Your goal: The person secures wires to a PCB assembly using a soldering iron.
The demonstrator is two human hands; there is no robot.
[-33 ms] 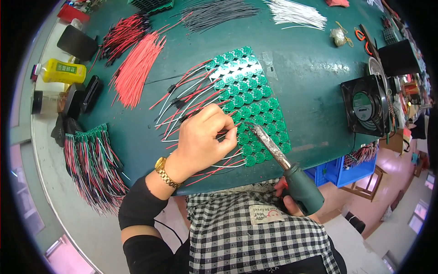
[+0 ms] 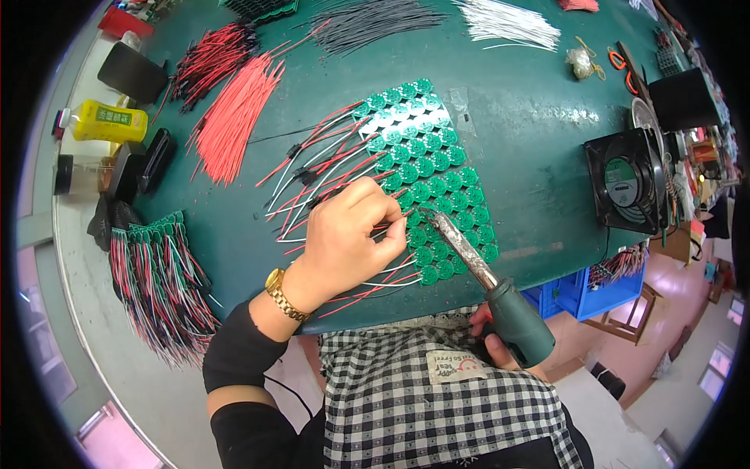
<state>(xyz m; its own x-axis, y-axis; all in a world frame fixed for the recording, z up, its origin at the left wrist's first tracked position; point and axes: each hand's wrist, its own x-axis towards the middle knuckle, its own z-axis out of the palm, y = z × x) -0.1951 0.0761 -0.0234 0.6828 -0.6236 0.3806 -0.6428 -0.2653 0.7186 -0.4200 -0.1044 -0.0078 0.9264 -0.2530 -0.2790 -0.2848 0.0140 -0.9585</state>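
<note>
My left hand (image 2: 355, 230), a gold watch on its wrist, hovers over the left edge of a panel of round green circuit boards (image 2: 428, 144). Its thumb and forefinger are pinched on a thin wire whose red end shows just past the fingertips. In my right hand (image 2: 494, 344) is a soldering iron (image 2: 522, 324) with a dark green handle; its tip meets the panel just beside that wire end. Red, white and black wires (image 2: 312, 176) stick out leftward from the panel's left edge. My left hand covers some of them.
Bundles of red wires (image 2: 234, 125), black wires (image 2: 375, 25) and white wires (image 2: 512, 25) lie on the green table. Wired boards (image 2: 160, 281) hang together at the left edge. A black fan (image 2: 623, 181) stands right, near orange-handled scissors (image 2: 623, 66). A yellow bottle (image 2: 109, 123) is far left.
</note>
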